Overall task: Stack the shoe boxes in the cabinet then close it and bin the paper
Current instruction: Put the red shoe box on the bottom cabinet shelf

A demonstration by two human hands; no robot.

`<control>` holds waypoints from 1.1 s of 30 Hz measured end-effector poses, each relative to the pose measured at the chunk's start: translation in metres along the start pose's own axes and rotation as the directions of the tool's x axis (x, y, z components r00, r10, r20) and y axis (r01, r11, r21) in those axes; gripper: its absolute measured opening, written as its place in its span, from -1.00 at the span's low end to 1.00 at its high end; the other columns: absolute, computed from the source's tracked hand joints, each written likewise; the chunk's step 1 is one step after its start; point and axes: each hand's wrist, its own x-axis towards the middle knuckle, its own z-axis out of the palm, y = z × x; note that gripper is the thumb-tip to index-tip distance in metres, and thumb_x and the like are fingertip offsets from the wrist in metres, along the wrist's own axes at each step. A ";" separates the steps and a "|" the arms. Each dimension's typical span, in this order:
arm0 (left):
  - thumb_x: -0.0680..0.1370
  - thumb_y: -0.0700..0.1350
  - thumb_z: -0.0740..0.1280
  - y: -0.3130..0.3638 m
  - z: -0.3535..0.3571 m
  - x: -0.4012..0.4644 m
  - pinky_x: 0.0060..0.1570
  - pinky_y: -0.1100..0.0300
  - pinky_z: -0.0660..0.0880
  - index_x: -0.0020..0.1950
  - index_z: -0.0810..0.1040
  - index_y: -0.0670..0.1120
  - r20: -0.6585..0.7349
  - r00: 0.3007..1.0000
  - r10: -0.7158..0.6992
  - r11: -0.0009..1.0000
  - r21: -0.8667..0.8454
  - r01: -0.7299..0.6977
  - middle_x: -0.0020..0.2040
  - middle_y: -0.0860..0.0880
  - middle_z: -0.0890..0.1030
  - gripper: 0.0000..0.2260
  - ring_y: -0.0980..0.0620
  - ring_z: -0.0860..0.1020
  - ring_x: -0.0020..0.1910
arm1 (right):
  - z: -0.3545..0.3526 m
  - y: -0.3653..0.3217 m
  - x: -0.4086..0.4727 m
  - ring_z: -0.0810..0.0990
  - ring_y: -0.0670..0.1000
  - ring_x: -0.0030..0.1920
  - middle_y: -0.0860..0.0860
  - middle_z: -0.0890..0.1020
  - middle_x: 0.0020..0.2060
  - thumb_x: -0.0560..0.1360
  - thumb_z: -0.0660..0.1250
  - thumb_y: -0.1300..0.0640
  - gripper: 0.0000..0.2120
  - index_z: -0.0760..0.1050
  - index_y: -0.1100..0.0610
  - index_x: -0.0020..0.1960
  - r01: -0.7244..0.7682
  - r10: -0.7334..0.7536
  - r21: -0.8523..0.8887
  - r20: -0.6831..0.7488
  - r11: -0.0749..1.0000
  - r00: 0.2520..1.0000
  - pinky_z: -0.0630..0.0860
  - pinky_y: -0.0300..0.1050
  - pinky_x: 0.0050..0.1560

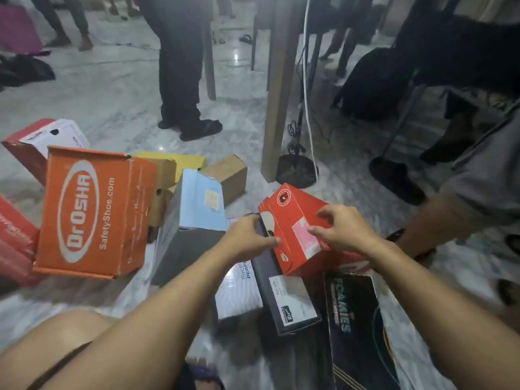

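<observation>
Several shoe boxes lie scattered on the marble floor. Both my hands hold a red shoe box (292,212), tilted, in the middle right. My left hand (247,237) grips its near left end. On its top right side rests my right hand (337,229). Under it lie a dark box with a white label (289,302), a white box (239,288) and a black box with green lettering (354,311). To the left stand an orange box (92,212), a light blue and grey box (194,215), a brown box (228,175) and a yellow box (174,161). Neither cabinet nor paper is in view.
A person in dark trousers and sandals (185,80) stands behind the boxes. A wooden table leg (278,94) and a round stand base with cables (298,170) are right of them. Another person's arm (439,218) reaches in at the right. More red boxes (14,243) sit at the left edge.
</observation>
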 end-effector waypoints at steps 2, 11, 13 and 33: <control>0.55 -0.11 0.39 -0.002 0.021 0.012 -0.01 0.23 0.37 0.41 0.39 -0.19 0.046 0.995 -0.089 0.980 -0.173 0.096 0.09 0.02 0.51 -0.54 0.10 0.47 0.00 | 0.003 0.009 0.005 0.58 0.07 0.20 0.04 0.61 0.23 0.46 0.35 -0.23 -0.44 0.53 0.13 0.30 -0.098 0.098 0.047 0.002 0.994 0.995 0.51 0.03 0.24; 0.47 0.05 0.45 -0.028 0.068 0.051 0.06 -0.05 0.52 0.25 0.47 -0.16 0.172 0.945 -0.279 0.798 -0.505 0.328 0.11 -0.05 0.66 -0.55 -0.07 0.62 0.07 | 0.031 0.050 0.027 0.65 0.11 -0.13 0.05 0.66 -0.08 0.23 0.44 -0.38 -0.31 0.51 0.13 0.10 -0.566 0.470 0.488 0.315 0.664 0.824 0.59 0.04 -0.11; 0.43 0.04 0.48 -0.031 0.069 0.058 -0.05 -0.02 0.58 0.26 0.47 -0.14 0.193 0.939 -0.286 0.779 -0.524 0.345 0.12 -0.05 0.66 -0.51 -0.07 0.63 0.08 | 0.032 0.051 0.028 0.62 0.07 -0.21 0.02 0.64 -0.16 0.32 0.48 -0.28 -0.47 0.50 0.11 0.03 -0.613 0.471 0.525 0.392 0.591 0.790 0.43 -0.09 -0.32; -0.09 0.32 0.62 0.009 0.064 0.039 0.18 -0.12 0.53 0.35 0.06 -0.02 -0.058 0.982 -0.178 0.753 -0.651 0.098 0.19 -0.04 0.48 0.20 -0.06 0.56 0.16 | 0.021 0.003 0.013 0.23 0.16 0.50 0.13 0.17 0.54 0.16 0.65 -0.11 0.21 0.00 0.06 0.58 -0.247 0.409 0.823 0.019 0.512 0.912 0.25 0.18 0.46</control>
